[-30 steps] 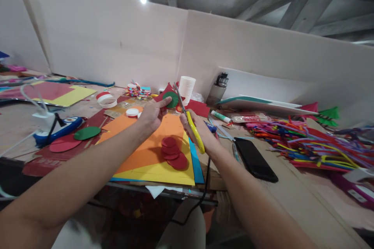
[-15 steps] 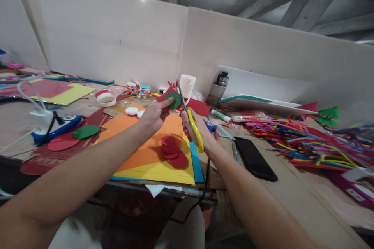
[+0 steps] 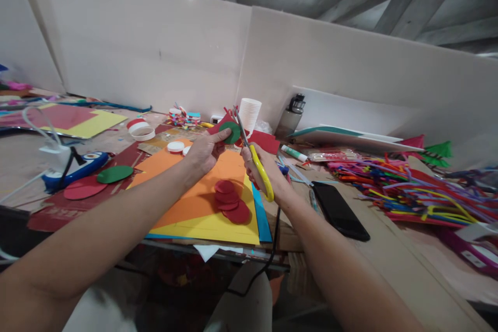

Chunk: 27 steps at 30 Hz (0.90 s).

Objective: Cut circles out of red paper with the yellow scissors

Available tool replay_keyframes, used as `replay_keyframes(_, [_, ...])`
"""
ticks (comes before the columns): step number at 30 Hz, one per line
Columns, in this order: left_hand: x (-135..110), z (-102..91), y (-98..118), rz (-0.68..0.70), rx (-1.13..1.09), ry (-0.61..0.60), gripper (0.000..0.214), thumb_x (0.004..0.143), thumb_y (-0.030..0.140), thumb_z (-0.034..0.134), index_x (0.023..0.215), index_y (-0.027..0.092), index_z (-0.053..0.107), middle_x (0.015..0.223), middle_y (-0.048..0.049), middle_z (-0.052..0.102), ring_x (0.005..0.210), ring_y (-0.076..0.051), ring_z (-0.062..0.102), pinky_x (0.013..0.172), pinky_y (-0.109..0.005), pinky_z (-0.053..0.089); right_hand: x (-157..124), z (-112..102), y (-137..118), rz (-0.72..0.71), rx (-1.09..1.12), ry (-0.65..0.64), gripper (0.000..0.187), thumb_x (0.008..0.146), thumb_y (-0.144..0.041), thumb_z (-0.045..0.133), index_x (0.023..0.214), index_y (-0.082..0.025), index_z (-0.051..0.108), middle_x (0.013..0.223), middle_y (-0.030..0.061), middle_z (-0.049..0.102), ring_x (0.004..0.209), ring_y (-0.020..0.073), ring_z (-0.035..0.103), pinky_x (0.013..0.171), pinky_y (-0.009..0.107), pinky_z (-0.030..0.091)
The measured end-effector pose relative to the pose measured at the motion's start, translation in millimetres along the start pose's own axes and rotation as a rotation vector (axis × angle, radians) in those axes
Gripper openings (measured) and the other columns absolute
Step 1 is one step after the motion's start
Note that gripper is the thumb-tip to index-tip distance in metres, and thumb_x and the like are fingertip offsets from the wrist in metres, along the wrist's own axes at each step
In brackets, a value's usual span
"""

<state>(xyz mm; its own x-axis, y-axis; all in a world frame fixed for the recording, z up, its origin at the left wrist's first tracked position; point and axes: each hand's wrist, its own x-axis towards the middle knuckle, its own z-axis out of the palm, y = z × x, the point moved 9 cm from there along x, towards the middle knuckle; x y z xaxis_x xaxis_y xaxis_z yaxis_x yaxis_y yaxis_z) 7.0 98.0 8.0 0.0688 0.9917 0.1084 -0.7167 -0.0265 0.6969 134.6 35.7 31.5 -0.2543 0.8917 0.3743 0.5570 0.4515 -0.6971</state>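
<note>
My left hand [image 3: 204, 153] pinches a red foam piece with a green circle [image 3: 230, 132] on top, held above the table. My right hand [image 3: 264, 174] grips yellow-handled scissors [image 3: 257, 166] whose blades point up beside the green circle at its right edge. Below the hands lie orange and yellow sheets [image 3: 187, 202] carrying a small stack of red cut circles [image 3: 230, 201].
A black phone [image 3: 339, 210] lies right of my right arm. Piled pipe cleaners [image 3: 412, 189] fill the right side. White cups [image 3: 249, 114], a bottle [image 3: 290, 118], a glue stick [image 3: 294, 154], tape rolls [image 3: 140, 130] and a blue glue gun [image 3: 73, 170] with a red and a green circle sit around.
Both hands with the foam piece and scissors have barely shifted; the scissors stay at the green circle's edge. The view has drifted slightly.
</note>
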Motion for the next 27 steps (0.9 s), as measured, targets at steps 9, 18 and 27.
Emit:
replay_keyframes(9, [3.5,-1.4,-1.2,0.016,0.03,-0.035,0.019,0.057,0.008,0.082,0.068,0.012,0.068,0.066,-0.0004,0.07,0.051,-0.006,0.056,0.043,-0.016,0.034,-1.3,-5.9,1.5,0.039,-0.049,0.022,0.042,0.091,-0.063,0.039,0.083,-0.021,0.044,0.065,-0.0022,0.048,0.056,0.0107,0.045,0.052,0.024,0.036])
replay_keyframes(18, [4.5,-0.9,5.5,0.018,0.105,-0.063,0.023,0.055,0.011,0.084,0.068,0.012,0.064,0.064,0.0007,0.068,0.051,-0.006,0.056,0.042,-0.015,0.034,-1.5,-9.5,-3.9,0.02,-0.019,-0.018,0.042,0.089,-0.062,0.043,0.082,-0.021,0.046,0.063,-0.0031,0.047,0.058,0.0108,0.046,0.053,0.023,0.036])
replay_keyframes(27, [4.6,-1.3,11.3,0.003,0.182,-0.074,0.022,0.055,0.009,0.082,0.072,0.012,0.068,0.067,-0.0017,0.069,0.053,-0.008,0.057,0.045,-0.017,0.034,-1.9,-11.7,-7.6,-0.017,-0.055,-0.055,0.043,0.089,-0.062,0.041,0.076,-0.021,0.043,0.061,-0.0032,0.044,0.059,0.0111,0.043,0.054,0.025,0.035])
